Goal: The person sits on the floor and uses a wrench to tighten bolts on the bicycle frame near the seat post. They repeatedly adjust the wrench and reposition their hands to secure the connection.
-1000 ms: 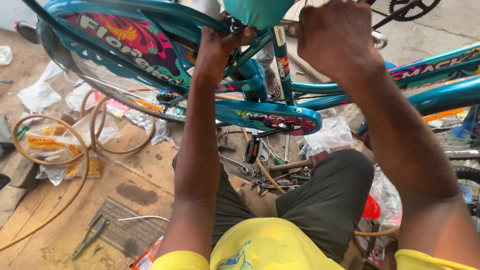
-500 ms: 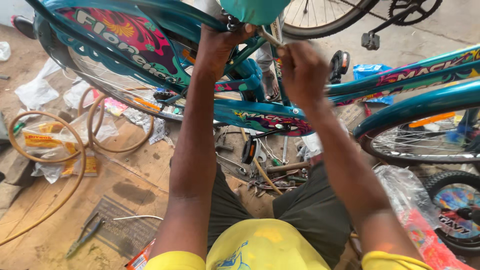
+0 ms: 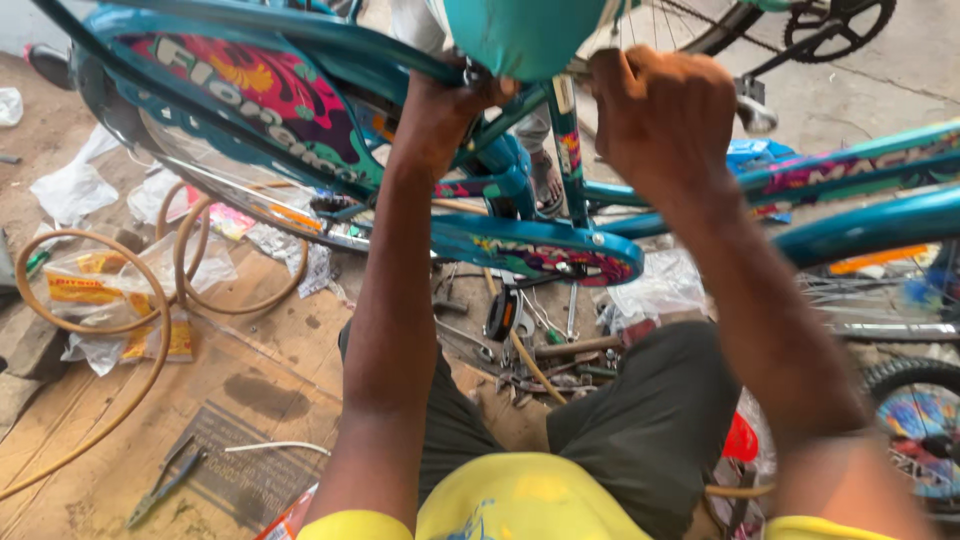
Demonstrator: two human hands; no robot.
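Note:
A teal child's bicycle with a flowered chain guard stands in front of me. Its teal saddle is at the top of the view. My left hand grips the frame just under the saddle, by the seat clamp. My right hand is closed around the seat tube area on the saddle's right side; what it holds there is hidden by the fingers. A second teal bicycle frame lies to the right.
Loose tools lie on the floor between my knees. Pliers rest on cardboard at lower left. A tan hose coils at the left among plastic bags. A small wheel is at the right.
My right hand has risen from the seat tube to just beside the saddle. The view has shifted slightly; my left hand stays under the saddle.

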